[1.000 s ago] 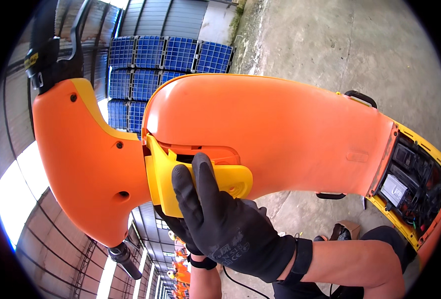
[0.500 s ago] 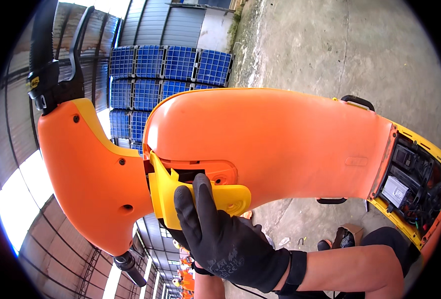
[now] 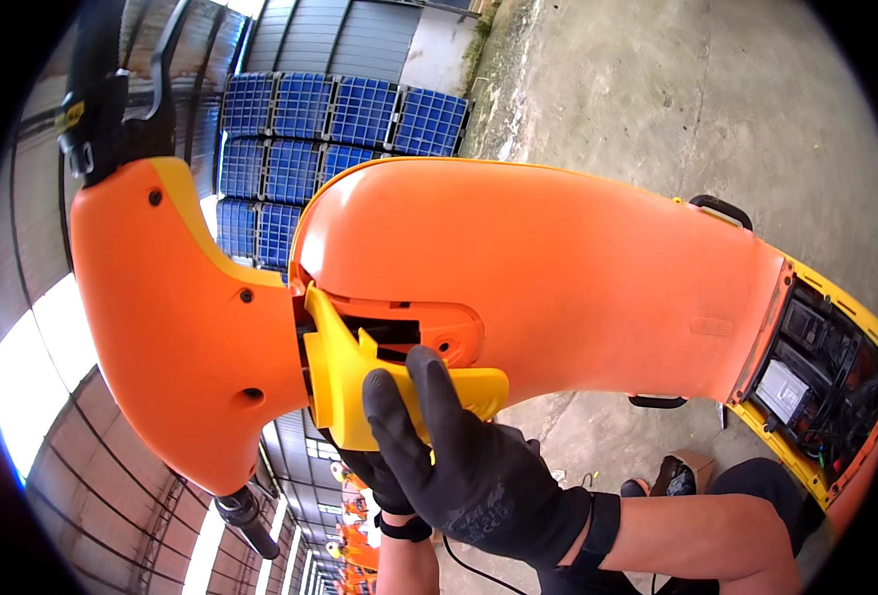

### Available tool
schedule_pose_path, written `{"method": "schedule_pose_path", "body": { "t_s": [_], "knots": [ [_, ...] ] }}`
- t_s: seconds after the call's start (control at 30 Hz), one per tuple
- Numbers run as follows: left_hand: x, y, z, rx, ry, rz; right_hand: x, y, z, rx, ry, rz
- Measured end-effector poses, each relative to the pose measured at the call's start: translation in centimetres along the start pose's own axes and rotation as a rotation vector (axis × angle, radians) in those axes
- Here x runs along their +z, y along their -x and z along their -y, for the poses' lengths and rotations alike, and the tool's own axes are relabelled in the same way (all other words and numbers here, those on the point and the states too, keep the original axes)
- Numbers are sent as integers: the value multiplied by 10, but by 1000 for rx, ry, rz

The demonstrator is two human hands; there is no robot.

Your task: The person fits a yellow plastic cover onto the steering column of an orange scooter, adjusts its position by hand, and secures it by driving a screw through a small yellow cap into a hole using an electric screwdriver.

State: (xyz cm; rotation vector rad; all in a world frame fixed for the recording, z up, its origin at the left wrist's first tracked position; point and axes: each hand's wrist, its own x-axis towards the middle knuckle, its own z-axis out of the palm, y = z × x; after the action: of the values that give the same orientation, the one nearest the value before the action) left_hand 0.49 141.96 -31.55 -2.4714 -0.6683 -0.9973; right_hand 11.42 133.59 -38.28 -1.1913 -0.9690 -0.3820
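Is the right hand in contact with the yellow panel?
Touching. The head view shows the right hand with two gloved fingers laid over the face of the yellow panel.

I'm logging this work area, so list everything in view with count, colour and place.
Yellow panel: one, yellow, left of centre
Large shell: one, orange, centre
Handlebar cover: one, orange, left
Handlebar grips: two, black, upper and lower left
Open compartment: one, yellow-edged, right
Box-shaped part: one, silver, inside compartment
Caged containers: at least nine, blue, upper left background
Floor: one, grey, upper right
Carton: one, brown, lower right
Cable: one, black, bottom centre
Right hand: one, black-gloved, fingers on yellow panel
Left hand: one, black-gloved, mostly hidden behind right hand
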Motion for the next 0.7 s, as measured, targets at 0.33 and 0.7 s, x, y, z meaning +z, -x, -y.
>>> {"method": "schedule_pose_path", "body": {
  "t_s": [0.33, 0.7],
  "knots": [
    [0, 5, 49, -94, 246, -54, -9, -2, -31, 53, -235, -31],
    [11, 18, 68, -293, 740, -84, -17, 20, -6, 7, -161, 101]
  ]
}}
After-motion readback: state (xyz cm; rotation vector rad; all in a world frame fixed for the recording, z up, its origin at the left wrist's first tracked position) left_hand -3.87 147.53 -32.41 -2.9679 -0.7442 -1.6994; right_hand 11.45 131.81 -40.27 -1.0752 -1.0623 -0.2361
